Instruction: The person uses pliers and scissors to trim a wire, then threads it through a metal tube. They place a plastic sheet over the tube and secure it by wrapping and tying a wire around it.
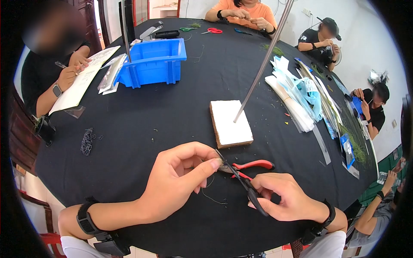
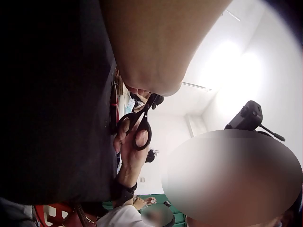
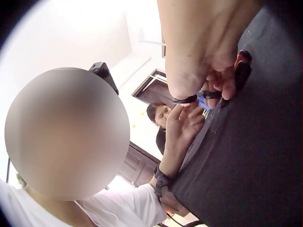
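In the head view, black scissors [image 1: 246, 184] are held by the right hand [image 1: 287, 197], its fingers in the handle loops; the left wrist view also shows the scissors [image 2: 146, 116]. The blades reach up to the fingertips of the left hand [image 1: 180, 178]. Thumb and index finger of that hand pinch something small and thin, and a fine thread [image 1: 211, 198] trails on the cloth below. Pliers with red handles [image 1: 258, 164] lie just behind the scissors. The right wrist view shows the left hand [image 3: 184, 124] beside the scissors.
A white-topped block [image 1: 231, 124] with a metal rod [image 1: 262, 64] stands beyond the hands. Farther back are a blue bin [image 1: 155, 64] and, at right, strips and packets [image 1: 301, 96]. A dark chain heap [image 1: 87, 142] lies at left. Several people sit around the black table [image 1: 124, 172].
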`<state>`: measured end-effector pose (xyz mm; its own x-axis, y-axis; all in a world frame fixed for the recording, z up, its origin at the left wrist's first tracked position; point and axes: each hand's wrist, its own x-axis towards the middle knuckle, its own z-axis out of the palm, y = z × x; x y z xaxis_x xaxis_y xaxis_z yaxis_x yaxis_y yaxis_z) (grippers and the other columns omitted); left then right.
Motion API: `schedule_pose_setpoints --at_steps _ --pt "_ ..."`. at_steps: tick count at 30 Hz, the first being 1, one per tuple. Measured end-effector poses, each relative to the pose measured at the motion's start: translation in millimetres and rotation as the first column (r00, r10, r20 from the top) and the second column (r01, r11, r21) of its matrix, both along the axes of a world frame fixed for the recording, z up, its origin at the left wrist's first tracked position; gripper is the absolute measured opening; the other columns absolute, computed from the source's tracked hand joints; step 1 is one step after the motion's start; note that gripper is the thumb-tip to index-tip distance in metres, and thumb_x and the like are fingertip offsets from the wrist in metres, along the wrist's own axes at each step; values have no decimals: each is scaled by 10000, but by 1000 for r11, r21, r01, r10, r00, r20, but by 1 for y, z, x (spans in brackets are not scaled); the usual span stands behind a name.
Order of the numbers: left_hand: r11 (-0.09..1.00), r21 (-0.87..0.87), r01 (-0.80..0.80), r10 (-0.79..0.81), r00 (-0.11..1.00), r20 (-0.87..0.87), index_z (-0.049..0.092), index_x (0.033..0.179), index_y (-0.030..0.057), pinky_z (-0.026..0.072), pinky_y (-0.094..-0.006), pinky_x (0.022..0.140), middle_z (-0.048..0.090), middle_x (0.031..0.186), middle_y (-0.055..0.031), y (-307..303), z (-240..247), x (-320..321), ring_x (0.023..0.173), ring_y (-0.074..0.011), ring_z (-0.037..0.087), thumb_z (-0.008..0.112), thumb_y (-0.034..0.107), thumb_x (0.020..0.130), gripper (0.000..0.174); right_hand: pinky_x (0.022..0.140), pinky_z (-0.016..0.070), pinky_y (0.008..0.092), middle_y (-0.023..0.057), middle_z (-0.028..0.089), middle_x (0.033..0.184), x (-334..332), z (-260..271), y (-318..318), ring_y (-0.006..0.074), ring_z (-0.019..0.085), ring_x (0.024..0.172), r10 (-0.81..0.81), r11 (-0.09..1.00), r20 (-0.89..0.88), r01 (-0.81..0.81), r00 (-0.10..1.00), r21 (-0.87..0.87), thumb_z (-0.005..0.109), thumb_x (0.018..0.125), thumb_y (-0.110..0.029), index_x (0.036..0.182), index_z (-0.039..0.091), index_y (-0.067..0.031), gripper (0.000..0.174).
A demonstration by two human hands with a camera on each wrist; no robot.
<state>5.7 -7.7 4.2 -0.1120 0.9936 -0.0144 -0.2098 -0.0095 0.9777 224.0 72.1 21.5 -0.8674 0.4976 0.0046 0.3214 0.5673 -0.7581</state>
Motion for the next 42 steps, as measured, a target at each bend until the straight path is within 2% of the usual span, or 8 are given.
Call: schedule_pose_setpoints --at_steps 5,8,14,18,19,25,31,42 --pt "1000 -15 -14 14 1000 6 605 913 10 413 -202 473 591 764 -29 0 0 0 576 -70 537 604 102 874 100 425 392 237 33 545 624 3 -10 4 102 501 454 21 999 -89 -19 996 31 664 793 -108 862 573 -11 149" --pt "1000 -21 -13 13 1000 -4 608 913 11 412 -203 470 590 757 -27 1 -1 -1 575 -69 537 606 106 873 103 423 383 227 18 537 609 2 -7 1 80 491 455 -33 999 -103 28 994 -47 674 775 -78 823 561 -22 135" --pt "1000 -12 -13 12 1000 -28 607 910 10 413 -205 467 589 747 -23 1 0 -1 574 -65 534 606 108 874 104 414 367 214 15 522 620 9 -3 9 69 484 449 -50 999 -124 49 991 -19 733 718 -100 786 548 -38 207" --pt "1000 24 -9 9 999 -31 604 911 11 416 -207 465 590 766 -32 0 0 0 574 -69 533 600 102 877 97 417 364 227 13 495 611 8 4 8 73 468 455 1 988 -46 -8 999 -152 742 722 -186 794 545 -33 260" --pt "999 34 -9 10 1000 -28 603 912 12 416 -208 465 590 773 -35 0 0 0 575 -71 533 598 100 878 95 420 366 233 13 493 608 5 6 6 83 468 453 -1 991 -27 -2 1000 -132 740 723 -228 799 548 -28 288" --pt "998 67 -7 6 1000 11 599 914 15 415 -209 461 585 798 -44 0 1 0 573 -77 529 592 96 881 87 415 376 237 24 525 626 6 1 6 99 483 436 27 995 4 -27 1000 -97 715 749 -201 843 575 -13 252" --pt "999 44 -6 5 1000 22 597 912 11 411 -209 453 582 781 -42 0 0 0 571 -79 528 596 101 880 95 415 382 230 36 562 645 4 -2 6 95 502 448 44 997 -41 -47 998 -62 680 783 -163 880 591 0 210" --pt "999 32 -10 8 999 53 599 914 13 407 -210 457 583 774 -40 0 -1 -1 571 -81 529 601 106 878 100 421 383 242 38 543 624 3 -1 5 104 500 451 53 998 -24 -53 998 -19 681 790 -158 867 595 -6 191"
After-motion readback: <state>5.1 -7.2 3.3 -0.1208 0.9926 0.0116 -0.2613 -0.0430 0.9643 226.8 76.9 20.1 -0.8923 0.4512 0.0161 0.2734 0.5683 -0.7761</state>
